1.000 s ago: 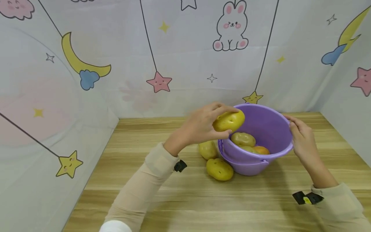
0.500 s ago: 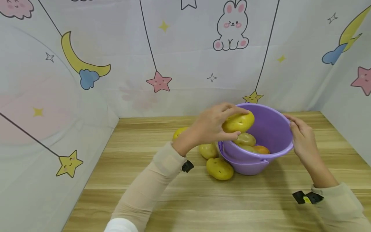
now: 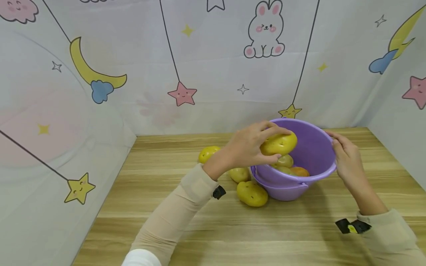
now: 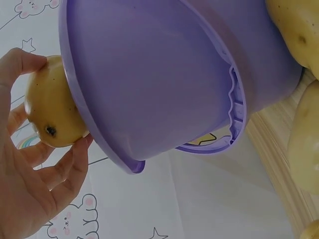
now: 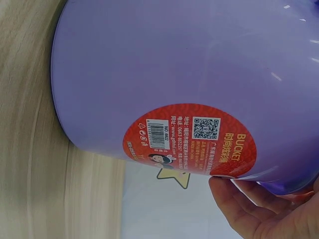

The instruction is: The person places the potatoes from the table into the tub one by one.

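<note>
My left hand (image 3: pixel 250 146) grips a yellow potato (image 3: pixel 281 143) between thumb and fingers, over the near left part of the mouth of a purple bucket (image 3: pixel 314 147). In the left wrist view, that potato (image 4: pixel 54 104) is just beyond the bucket's rim (image 4: pixel 75 94). Inside the bucket lie a pale potato (image 3: pixel 285 161) and an orange-red item (image 3: pixel 300 171), partly hidden by the wall. On the bucket's right side, my right hand (image 3: pixel 349 159) holds the rim. The right wrist view shows its fingers (image 5: pixel 227 199) against the bucket wall, below a red label (image 5: pixel 194 142).
Left of the bucket, several potatoes lie on the wooden table (image 3: pixel 159 192): a yellow potato (image 3: pixel 252 194) in front, a paler potato (image 3: pixel 239 174) behind it, and another yellow potato (image 3: pixel 208 153) partly behind my left wrist. A cartoon-printed cloth wall (image 3: pixel 213 66) stands behind.
My left hand has carried the potato rightward, from the bucket's left edge to over its mouth. A yellow potato behind the left wrist has come into view. The right hand stays on the rim.
</note>
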Motion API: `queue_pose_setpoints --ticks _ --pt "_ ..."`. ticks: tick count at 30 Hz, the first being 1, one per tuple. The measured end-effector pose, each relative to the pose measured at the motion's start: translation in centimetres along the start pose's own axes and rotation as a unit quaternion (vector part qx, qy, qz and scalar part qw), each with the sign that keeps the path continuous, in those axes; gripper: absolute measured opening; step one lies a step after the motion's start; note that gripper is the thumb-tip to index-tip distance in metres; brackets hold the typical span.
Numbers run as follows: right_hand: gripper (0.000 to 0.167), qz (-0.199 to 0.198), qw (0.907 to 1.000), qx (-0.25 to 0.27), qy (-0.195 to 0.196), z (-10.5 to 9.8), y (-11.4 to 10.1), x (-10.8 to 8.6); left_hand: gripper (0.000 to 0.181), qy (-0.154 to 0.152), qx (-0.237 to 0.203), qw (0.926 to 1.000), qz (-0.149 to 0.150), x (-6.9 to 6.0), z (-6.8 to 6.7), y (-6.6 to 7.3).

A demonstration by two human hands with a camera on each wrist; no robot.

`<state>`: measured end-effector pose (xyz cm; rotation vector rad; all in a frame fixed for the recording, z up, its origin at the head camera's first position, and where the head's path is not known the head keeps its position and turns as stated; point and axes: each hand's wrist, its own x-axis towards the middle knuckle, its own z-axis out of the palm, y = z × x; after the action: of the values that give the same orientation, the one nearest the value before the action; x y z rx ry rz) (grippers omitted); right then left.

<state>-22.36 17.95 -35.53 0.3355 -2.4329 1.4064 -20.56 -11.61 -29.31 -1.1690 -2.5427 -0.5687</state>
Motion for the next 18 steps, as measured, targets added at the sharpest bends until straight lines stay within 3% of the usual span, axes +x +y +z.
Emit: queue_pose_setpoints --ticks 6,18 --pt "0.042 0.001 1.0000 -0.004 0.000 0.10 0.01 -0.03 0.055 -0.004 0.006 1.0000 -0.001 -0.03 0.20 -0.01" --pt "0.043 0.002 1.0000 -0.003 0.001 0.04 -0.10 -0.04 0.051 -0.010 0.003 0.9995 -0.030 -0.62 -0.41 -0.26"
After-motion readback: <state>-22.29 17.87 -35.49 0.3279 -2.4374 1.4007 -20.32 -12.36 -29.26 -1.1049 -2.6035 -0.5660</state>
